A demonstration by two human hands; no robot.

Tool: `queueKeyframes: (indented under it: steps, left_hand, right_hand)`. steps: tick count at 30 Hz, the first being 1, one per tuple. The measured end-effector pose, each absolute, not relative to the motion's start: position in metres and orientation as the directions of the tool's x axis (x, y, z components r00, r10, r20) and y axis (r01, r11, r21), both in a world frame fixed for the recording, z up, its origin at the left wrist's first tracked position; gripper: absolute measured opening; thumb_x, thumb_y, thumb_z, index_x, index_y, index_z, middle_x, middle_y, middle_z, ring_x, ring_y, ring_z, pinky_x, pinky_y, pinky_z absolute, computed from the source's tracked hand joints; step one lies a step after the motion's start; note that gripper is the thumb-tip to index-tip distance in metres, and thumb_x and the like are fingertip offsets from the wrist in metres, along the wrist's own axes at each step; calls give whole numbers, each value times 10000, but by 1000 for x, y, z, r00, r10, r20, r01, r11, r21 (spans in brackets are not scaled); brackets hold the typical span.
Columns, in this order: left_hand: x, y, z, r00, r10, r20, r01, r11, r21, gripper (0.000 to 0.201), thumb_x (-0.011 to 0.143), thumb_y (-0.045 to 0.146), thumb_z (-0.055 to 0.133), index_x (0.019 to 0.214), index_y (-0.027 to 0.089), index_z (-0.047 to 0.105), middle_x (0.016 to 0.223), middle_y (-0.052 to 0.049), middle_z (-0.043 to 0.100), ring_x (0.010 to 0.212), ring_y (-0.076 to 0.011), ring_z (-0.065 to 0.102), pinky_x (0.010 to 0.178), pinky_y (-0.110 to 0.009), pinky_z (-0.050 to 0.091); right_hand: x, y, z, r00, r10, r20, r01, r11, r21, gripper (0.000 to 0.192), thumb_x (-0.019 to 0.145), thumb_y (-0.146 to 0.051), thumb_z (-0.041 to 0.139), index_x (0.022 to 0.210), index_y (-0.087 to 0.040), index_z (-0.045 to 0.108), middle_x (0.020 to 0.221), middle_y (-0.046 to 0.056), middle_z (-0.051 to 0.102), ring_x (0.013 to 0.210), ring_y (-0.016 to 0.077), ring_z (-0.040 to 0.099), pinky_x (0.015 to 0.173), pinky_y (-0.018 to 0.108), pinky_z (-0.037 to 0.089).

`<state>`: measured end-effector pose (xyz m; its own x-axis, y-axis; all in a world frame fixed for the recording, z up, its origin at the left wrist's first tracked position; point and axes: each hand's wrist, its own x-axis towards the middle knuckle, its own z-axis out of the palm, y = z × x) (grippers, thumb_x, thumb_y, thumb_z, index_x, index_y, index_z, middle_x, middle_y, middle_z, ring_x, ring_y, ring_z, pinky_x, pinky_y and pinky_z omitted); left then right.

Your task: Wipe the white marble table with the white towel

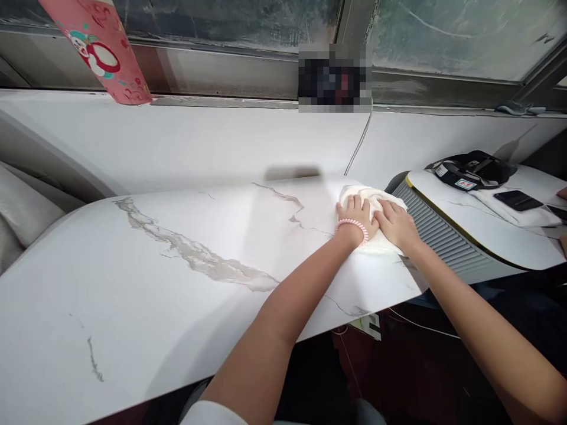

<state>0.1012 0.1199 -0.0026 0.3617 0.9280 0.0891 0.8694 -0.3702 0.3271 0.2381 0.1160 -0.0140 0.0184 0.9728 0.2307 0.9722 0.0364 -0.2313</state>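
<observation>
We see a soft, matt white cloth [371, 203] under both hands, a glossy, smooth marble-look tabletop [177, 260] with grey veins, a ribbed grey panel [436, 233] on the neighbouring table, a beaded pink bracelet [354, 225], grimy window glass [230, 20], a printed pink paper hanging [104, 53]

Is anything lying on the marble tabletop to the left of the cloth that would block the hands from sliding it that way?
Nothing visible does. Both the left hand and right hand press flat on the white cloth near the marble tabletop's right end. The surface to the left of it shows only grey veining and a shadow.
</observation>
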Motion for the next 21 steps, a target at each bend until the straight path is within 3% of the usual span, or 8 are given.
queueKeyframes:
  steps: [6, 12, 21]
  left_hand:
    - [36, 146, -2, 305, 952, 30, 898, -298, 323, 652, 985, 438, 235, 1573, 157, 263, 1667, -89, 230, 1536, -237, 185, 1243, -553, 166]
    - [-109, 157, 2, 175, 984, 41, 965, -180, 190, 644, 981, 486, 225, 1571, 237, 289, 1663, -69, 244, 1545, -302, 158, 1217, -646, 8]
    - [-341, 84, -7, -187, 976, 110, 979, 177, 98, 654, 939, 462, 283, 1528, 193, 380, 1616, -131, 346, 1493, -303, 296, 1203, -539, 223]
  right_hand:
    - [158, 138, -7, 28, 976, 216, 975, 21, -223, 543, 950, -359, 289, 1419, -177, 492, 1490, 157, 500, 1378, 339, 431, 1126, 648, 309]
    - [9, 157, -6, -65, 981, 184, 958, 113, -264, 562, 972, -314, 250, 1456, -116, 455, 1521, 188, 453, 1412, 337, 378, 1152, 642, 240]
    - [-218, 114, -10, -387, 881, 272, 796, 468, -383, 556, 994, -344, 300, 1475, -103, 439, 1501, 198, 472, 1412, 361, 347, 1179, 673, 133]
